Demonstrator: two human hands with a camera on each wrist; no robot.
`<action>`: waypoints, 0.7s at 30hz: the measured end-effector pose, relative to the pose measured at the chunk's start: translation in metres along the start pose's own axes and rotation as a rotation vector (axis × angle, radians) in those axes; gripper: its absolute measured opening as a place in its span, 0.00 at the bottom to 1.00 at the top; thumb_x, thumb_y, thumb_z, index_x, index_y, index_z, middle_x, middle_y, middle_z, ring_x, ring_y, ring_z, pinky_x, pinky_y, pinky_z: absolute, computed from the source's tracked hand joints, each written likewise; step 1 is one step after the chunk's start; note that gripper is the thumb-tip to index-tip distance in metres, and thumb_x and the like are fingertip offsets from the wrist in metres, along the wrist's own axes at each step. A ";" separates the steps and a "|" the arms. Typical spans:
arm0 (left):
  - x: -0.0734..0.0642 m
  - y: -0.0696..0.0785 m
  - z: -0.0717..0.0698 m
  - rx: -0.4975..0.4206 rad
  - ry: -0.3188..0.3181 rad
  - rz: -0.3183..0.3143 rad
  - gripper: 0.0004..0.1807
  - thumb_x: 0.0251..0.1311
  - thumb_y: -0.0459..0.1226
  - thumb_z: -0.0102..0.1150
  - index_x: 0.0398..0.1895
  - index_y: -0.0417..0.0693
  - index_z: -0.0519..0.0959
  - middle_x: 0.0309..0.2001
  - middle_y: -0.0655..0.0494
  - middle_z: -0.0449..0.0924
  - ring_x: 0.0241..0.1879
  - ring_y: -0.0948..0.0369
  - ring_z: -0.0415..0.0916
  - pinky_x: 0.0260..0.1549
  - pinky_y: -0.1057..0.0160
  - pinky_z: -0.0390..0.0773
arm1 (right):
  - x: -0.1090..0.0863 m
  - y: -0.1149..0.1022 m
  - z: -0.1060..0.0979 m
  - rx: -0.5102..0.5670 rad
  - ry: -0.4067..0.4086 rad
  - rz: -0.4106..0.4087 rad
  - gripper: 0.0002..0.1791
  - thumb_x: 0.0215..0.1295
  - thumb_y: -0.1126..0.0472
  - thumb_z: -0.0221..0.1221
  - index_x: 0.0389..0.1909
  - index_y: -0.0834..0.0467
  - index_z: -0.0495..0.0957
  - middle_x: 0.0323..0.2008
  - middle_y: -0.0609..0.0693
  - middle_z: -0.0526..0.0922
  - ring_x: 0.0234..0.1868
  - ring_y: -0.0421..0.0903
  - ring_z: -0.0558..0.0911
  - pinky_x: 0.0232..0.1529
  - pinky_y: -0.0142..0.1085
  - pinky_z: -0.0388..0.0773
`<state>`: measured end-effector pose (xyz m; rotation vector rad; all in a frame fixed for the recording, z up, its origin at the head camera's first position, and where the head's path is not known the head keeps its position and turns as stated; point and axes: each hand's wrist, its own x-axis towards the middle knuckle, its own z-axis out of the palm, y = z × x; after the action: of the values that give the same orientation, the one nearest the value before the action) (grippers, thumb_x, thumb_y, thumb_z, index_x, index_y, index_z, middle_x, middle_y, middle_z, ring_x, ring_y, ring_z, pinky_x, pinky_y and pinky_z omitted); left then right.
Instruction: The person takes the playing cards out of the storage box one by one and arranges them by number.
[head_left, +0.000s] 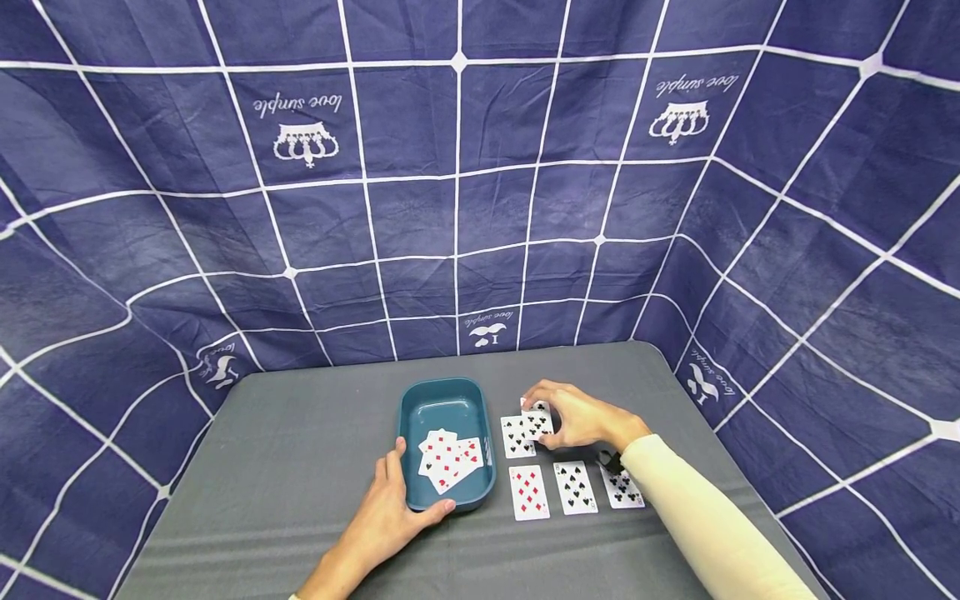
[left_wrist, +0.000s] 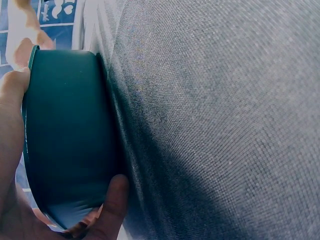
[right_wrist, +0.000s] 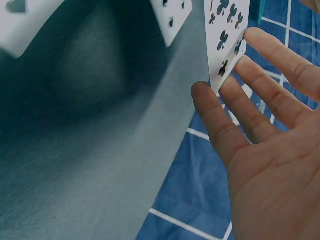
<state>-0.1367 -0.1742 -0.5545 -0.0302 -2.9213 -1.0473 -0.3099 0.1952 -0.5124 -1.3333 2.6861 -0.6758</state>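
Observation:
My left hand (head_left: 386, 510) grips the near left corner of a teal plastic tray (head_left: 442, 408), thumb along its near rim and fingers along its left side. Several playing cards (head_left: 448, 467), mostly red-suited, lie overlapping in the tray. Right of it, my right hand (head_left: 583, 417) holds a clubs playing card (head_left: 537, 423) by its edges, fingers at the far end and thumb at the near end. In the right wrist view, fingertips touch this clubs card (right_wrist: 226, 42). It partly overlaps, as seen from above, a black-suited card (head_left: 514, 440); contact between them is unclear.
In the near row lie a diamonds card (head_left: 529, 493), a spades card (head_left: 576, 488) and a clubs card (head_left: 626, 495), the last partly hidden by my right wrist and its black strap (head_left: 611, 461). Grey cloth (head_left: 300, 467) covers the table; a blue checked curtain (head_left: 495, 208) surrounds it.

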 end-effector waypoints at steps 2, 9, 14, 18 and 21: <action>0.000 0.000 0.001 -0.001 0.001 0.002 0.80 0.52 0.68 0.89 0.92 0.31 0.52 0.76 0.26 0.70 0.70 0.34 0.81 0.72 0.35 0.82 | -0.004 0.003 0.000 0.005 -0.001 0.007 0.28 0.62 0.58 0.79 0.64 0.57 0.87 0.70 0.54 0.88 0.71 0.55 0.87 0.71 0.53 0.86; 0.000 -0.001 0.001 -0.008 0.013 0.014 0.80 0.52 0.67 0.89 0.92 0.31 0.53 0.74 0.26 0.72 0.70 0.35 0.81 0.73 0.35 0.81 | -0.014 0.014 0.002 -0.010 -0.007 0.032 0.29 0.61 0.58 0.79 0.65 0.57 0.88 0.72 0.55 0.87 0.72 0.57 0.87 0.73 0.54 0.85; 0.000 0.000 0.001 -0.002 0.009 0.011 0.80 0.52 0.67 0.89 0.92 0.31 0.53 0.74 0.26 0.72 0.70 0.35 0.81 0.72 0.35 0.81 | -0.019 0.024 0.008 -0.030 -0.007 0.021 0.29 0.61 0.58 0.79 0.64 0.58 0.88 0.71 0.56 0.88 0.71 0.59 0.88 0.72 0.56 0.85; 0.000 0.000 0.001 0.001 0.005 0.008 0.80 0.52 0.67 0.89 0.92 0.30 0.53 0.74 0.26 0.71 0.69 0.34 0.81 0.72 0.34 0.82 | -0.023 0.030 0.011 -0.024 -0.009 0.022 0.28 0.60 0.61 0.79 0.62 0.59 0.88 0.70 0.57 0.88 0.71 0.61 0.88 0.73 0.58 0.84; 0.000 0.001 0.000 0.000 0.002 0.004 0.80 0.52 0.67 0.89 0.92 0.31 0.52 0.74 0.26 0.71 0.69 0.34 0.81 0.72 0.34 0.81 | -0.025 0.032 0.012 -0.017 -0.024 0.039 0.28 0.59 0.61 0.79 0.62 0.58 0.88 0.70 0.57 0.88 0.72 0.61 0.87 0.75 0.59 0.83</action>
<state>-0.1367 -0.1735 -0.5539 -0.0345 -2.9188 -1.0456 -0.3151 0.2267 -0.5400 -1.2807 2.6976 -0.6307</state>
